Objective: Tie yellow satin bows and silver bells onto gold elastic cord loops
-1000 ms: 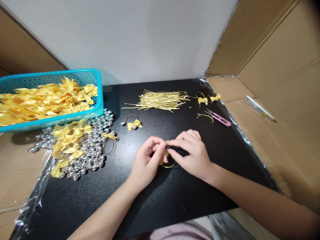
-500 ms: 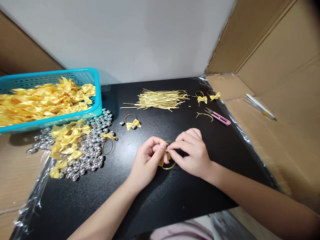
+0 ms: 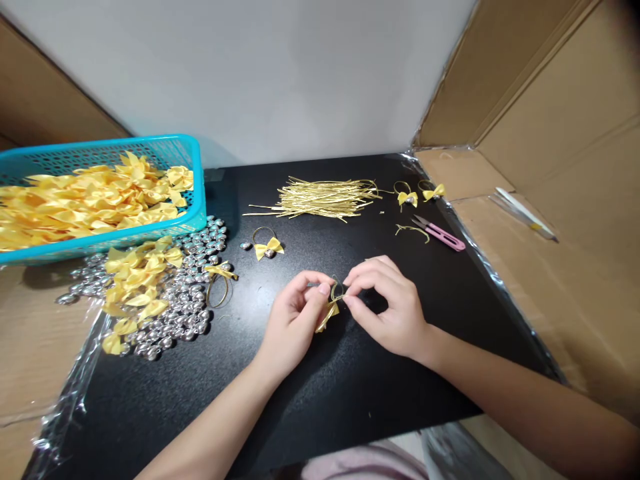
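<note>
Low over the black table, my left hand [image 3: 299, 317] pinches a gold cord [image 3: 336, 293] with a yellow bow [image 3: 327, 316] hanging below the fingers. The cord is looped beside the left fingertips. My right hand [image 3: 387, 303] is closed in a pinch on the cord's end, a little to the right of the bow. Whether a bell is on the bow I cannot tell, since the fingers cover part of it. Ahead of my hands lies a finished-looking loop with a yellow bow and silver bell [image 3: 269, 249].
A turquoise basket [image 3: 201, 193] of yellow bows stands at the left. Silver bells [image 3: 187, 313] and loose bows [image 3: 140, 277] spread before it. Gold cords [image 3: 325, 199] lie at the back. Pink thread snips [image 3: 440, 235] and two bow loops [image 3: 407, 198] are at the right.
My right hand has drawn slightly away to the right with the cord end. The large loop around the bow has shifted up and looks smaller, and the bow has turned.
</note>
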The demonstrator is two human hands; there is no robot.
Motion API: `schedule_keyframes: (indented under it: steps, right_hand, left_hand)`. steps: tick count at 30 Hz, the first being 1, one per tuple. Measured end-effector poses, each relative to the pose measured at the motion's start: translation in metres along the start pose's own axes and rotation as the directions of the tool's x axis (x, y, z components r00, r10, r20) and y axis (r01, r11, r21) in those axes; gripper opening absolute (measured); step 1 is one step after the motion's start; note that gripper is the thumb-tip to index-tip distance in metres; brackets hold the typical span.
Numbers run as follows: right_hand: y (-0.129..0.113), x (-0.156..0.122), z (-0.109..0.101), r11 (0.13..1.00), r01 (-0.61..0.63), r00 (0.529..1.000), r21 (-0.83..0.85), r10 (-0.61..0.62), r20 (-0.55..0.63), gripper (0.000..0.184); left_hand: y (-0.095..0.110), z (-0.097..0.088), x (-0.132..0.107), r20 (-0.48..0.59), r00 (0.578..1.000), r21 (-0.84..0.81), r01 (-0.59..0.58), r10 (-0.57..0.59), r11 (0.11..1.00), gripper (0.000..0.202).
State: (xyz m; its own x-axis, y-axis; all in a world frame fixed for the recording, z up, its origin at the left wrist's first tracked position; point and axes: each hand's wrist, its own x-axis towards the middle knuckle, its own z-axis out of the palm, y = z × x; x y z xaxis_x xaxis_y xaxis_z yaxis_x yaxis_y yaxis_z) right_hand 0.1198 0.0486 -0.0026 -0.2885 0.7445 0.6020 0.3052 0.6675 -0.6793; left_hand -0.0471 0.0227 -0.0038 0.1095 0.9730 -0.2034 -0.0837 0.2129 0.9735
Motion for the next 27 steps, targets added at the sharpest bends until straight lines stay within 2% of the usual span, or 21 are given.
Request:
schedule_keyframes:
  steps: [3,5,8,10,12,14,16,18,20,22,27]
  right_hand:
    - [0.001,0.0,0.0,0.969,-0.132,0.991,0.207,0.128,0.033,0.012]
    - [0.001,0.0,0.0,0.909,-0.261,0.965,0.325,0.254,0.064,0.01]
    - [0.003,0.001,0.0,0.775,-0.439,0.89,0.455,0.443,0.105,0.007]
    - [0.004,0.004,-0.001,0.68,-0.523,0.837,0.513,0.523,0.16,0.009]
    - [0.006,0.009,-0.004,0.562,-0.606,0.777,0.563,0.571,0.266,0.012]
    - [0.008,0.013,-0.008,0.389,-0.697,0.693,0.602,0.58,0.428,0.015]
    - [0.01,0.016,-0.013,0.201,-0.771,0.6,0.604,0.548,0.583,0.017]
    - [0.011,0.018,-0.017,0.083,-0.807,0.538,0.585,0.512,0.669,0.019]
    - [0.012,0.018,-0.019,0.054,-0.823,0.514,0.566,0.497,0.7,0.018]
    - [0.012,0.018,-0.02,0.073,-0.833,0.508,0.549,0.493,0.706,0.016]
    - [0.014,0.018,-0.018,0.153,-0.802,0.561,0.578,0.524,0.64,0.013]
  left_hand:
    - [0.001,0.0,-0.002,0.04,0.999,0.012,-0.028,0.027,1.0,0.021]
    - [0.002,0.0,-0.003,0.053,0.998,0.027,-0.038,0.037,0.999,0.016]
    - [0.002,0.002,-0.003,0.057,0.998,0.062,-0.035,0.032,0.997,0.013]
    - [0.002,0.002,-0.002,0.051,0.998,0.1,-0.036,0.031,0.994,0.012]
    - [0.001,0.002,-0.002,0.045,0.998,0.137,-0.041,0.035,0.99,0.013]
    - [0.0,0.001,-0.001,0.042,0.998,0.164,-0.048,0.042,0.985,0.015]
    - [0.0,0.001,-0.001,0.044,0.998,0.184,-0.053,0.046,0.982,0.018]
    - [-0.001,0.0,-0.001,0.051,0.998,0.201,-0.057,0.048,0.978,0.019]
    - [0.0,0.0,-0.002,0.057,0.997,0.216,-0.063,0.052,0.974,0.02]
    - [0.001,0.0,-0.002,0.057,0.997,0.228,-0.067,0.055,0.971,0.021]
    - [0.002,0.001,-0.002,0.077,0.996,0.255,-0.05,0.032,0.966,0.019]
